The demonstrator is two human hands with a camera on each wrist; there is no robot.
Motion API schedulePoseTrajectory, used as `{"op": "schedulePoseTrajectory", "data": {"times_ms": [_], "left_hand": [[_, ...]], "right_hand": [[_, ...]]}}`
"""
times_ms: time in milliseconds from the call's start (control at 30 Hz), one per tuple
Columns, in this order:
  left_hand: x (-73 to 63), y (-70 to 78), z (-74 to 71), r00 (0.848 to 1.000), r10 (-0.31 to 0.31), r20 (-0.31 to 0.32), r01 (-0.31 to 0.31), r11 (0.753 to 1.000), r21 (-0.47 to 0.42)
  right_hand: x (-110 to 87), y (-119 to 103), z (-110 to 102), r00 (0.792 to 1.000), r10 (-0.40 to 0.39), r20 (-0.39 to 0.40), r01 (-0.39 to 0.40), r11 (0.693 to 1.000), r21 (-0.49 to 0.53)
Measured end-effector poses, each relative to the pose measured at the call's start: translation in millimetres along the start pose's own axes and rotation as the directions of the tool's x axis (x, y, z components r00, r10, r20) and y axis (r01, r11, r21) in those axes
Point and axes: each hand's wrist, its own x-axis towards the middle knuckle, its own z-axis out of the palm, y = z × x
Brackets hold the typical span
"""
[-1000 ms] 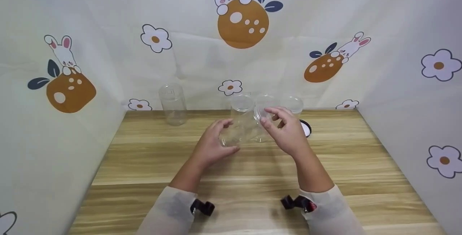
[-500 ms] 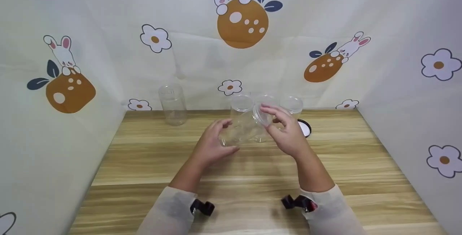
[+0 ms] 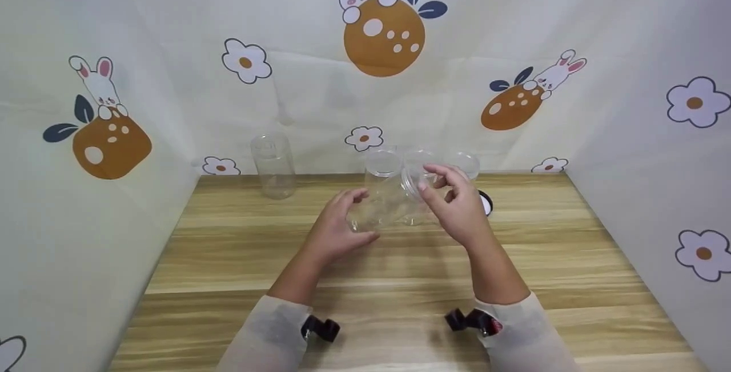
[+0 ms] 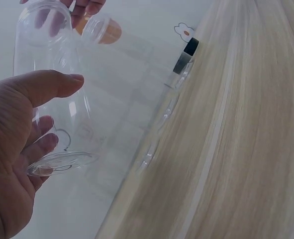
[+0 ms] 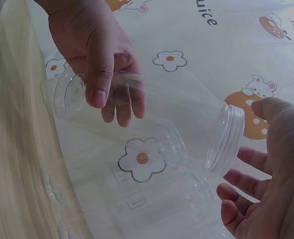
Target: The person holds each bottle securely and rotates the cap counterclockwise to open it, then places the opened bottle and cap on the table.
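My left hand (image 3: 337, 229) grips the lower part of a clear plastic jar (image 5: 191, 112), which is tilted with its threaded mouth up to the right. In the left wrist view, thumb and fingers curl round the jar (image 4: 62, 117). Beside the mouth hovers my right hand (image 3: 457, 203), its fingers loosely bent and holding nothing. The right wrist view shows the right hand (image 5: 276, 169) at the ribbed rim, with a small gap between. Behind it, a black-rimmed lid with a white inside (image 3: 486, 203) leans on edge, partly hidden by that hand.
Several more clear jars, one of them here (image 3: 384, 163), stand upright in a row behind the hands. Apart from these, another jar (image 3: 274, 166) is at the back left. A patterned cloth (image 3: 308, 103) rises behind the wooden table (image 3: 388, 315).
At the jar's mouth my right hand first closed in on the rim, then drew slightly back to the right. The left hand and its jar stayed nearly still.
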Motion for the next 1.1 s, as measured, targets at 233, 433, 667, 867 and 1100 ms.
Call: {"op": "schedulePoseTrajectory", "data": {"times_ms": [233, 433, 667, 867, 1100], "left_hand": [[-0.7, 1.6, -0.2, 1.0, -0.027, 0.013, 0.027, 0.999, -0.017], [-0.5, 2.5, 0.1, 0.999, -0.032, 0.007, 0.032, 0.999, -0.007], [-0.5, 3.3, -1.6, 1.0, -0.029, 0.007, 0.029, 1.0, -0.012], [-0.3, 2.5, -2.6, 1.0, -0.023, 0.007, 0.023, 0.999, -0.033], [-0.6, 2.6, -1.3, 0.999, -0.038, 0.003, 0.038, 0.999, -0.025]], "right_hand": [[0.4, 1.0, 2.1, 1.0, 0.013, 0.024, -0.012, 0.999, -0.051], [-0.5, 1.2, 3.2, 0.998, 0.005, 0.058, -0.004, 1.0, -0.026], [-0.9, 0.7, 3.5, 0.997, -0.038, 0.065, 0.035, 0.998, 0.053], [-1.6, 0.4, 4.0, 0.995, -0.072, 0.065, 0.063, 0.988, 0.142], [-2.4, -0.2, 3.5, 0.993, -0.084, 0.086, 0.067, 0.98, 0.187]]}}
